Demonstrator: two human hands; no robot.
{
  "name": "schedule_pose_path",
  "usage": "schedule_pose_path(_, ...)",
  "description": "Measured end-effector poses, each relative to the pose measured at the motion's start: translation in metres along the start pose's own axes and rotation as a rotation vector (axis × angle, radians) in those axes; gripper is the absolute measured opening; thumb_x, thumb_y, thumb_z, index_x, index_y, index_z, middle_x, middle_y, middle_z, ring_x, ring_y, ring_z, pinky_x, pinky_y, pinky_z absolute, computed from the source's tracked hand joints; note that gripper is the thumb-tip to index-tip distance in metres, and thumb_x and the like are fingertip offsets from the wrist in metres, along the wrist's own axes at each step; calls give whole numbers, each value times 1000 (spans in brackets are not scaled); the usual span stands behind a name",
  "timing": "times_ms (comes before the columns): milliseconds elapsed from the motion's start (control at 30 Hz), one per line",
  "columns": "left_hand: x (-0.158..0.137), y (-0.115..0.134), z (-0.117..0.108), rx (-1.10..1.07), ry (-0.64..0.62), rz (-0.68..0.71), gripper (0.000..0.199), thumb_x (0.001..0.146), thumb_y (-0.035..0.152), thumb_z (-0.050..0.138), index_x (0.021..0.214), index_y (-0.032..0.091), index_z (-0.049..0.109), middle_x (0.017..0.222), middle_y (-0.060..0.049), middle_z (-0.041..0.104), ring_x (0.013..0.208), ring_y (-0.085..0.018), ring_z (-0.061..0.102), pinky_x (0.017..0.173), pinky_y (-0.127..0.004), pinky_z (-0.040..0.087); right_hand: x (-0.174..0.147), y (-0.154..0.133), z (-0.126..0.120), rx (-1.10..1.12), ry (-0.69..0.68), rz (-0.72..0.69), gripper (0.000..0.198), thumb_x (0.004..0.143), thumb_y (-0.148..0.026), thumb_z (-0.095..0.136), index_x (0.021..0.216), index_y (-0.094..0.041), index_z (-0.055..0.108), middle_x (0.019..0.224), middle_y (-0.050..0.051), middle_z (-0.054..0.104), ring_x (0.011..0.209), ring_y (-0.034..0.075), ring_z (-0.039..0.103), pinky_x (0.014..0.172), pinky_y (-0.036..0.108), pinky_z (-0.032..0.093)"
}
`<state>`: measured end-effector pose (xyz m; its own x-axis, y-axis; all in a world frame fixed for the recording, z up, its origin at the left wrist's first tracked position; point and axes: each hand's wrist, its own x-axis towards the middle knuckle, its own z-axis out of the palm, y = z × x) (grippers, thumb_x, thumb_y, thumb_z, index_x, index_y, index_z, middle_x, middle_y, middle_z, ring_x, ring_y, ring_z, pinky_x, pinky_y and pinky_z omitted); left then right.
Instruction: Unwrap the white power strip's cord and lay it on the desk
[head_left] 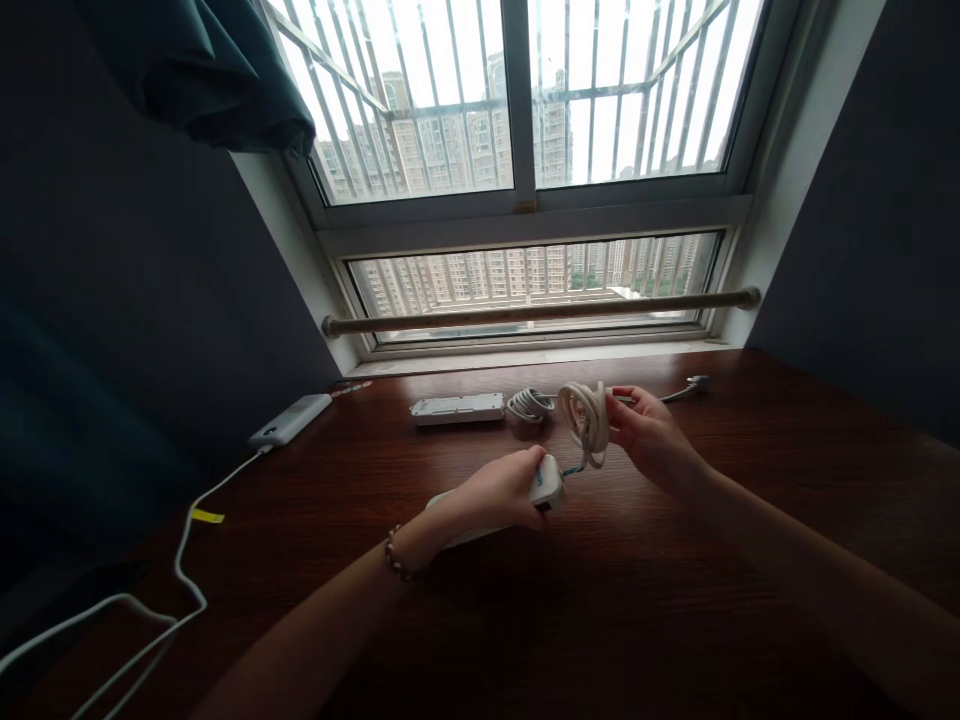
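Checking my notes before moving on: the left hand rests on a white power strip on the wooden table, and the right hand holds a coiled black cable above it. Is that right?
Not quite. The coiled cable in the right hand is white, not black, as the head view shows. The rest stands: the left hand rests on the white power strip on the wooden table.

Both forearms are showing bare from the lower edge of the view, with no sleeves reaching into sight. The left hand (501, 492) is wearing a beaded bracelet (396, 556) at the wrist, its beads looking dark and rounded in the dim light. The right hand (651, 436) is wearing nothing; its wrist and fingers are showing bare
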<state>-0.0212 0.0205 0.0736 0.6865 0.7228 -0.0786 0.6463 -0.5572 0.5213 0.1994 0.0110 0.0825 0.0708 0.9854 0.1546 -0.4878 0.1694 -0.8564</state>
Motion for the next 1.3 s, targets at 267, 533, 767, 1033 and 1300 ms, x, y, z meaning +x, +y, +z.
schedule_pose_path(267,-18,-6,-51,122,91,-101,66,57,32,73,118,28,49,93,2,61,82,-19,58,66,-21,41,29,-13,-44,-235,-193,152,35,56,-24,85,80,-14,60,73,3,66,66,15,64,63,27,53)
schedule_pose_path(533,-38,-41,-63,-54,-107,-45,78,61,21,68,131,39,39,93,8,62,75,-12,56,65,-17,40,24,-23,-110,-410,-356,182,28,61,-19,80,74,-16,55,69,-1,59,55,8,52,50,21,40)
schedule_pose_path(767,-37,-57,-64,51,29,21,74,62,20,69,130,32,42,113,4,60,93,-16,59,78,-20,43,14,-51,-161,-550,-228,102,31,57,-24,80,67,-17,51,75,1,57,59,10,51,51,23,39)
schedule_pose_path(1033,-9,-70,-50,254,211,52,52,65,35,71,110,22,50,104,-3,61,92,-20,59,80,-28,45,7,-36,-168,-824,-270,-28,33,69,-25,68,101,-19,62,96,5,60,81,17,57,68,28,44)
schedule_pose_path(1300,-5,-83,-35,281,244,48,54,70,46,66,116,22,48,109,-5,57,95,-20,57,84,-29,45,-6,-22,-154,-1087,-336,-273,14,79,-31,63,87,-20,62,93,4,54,86,18,55,70,29,42)
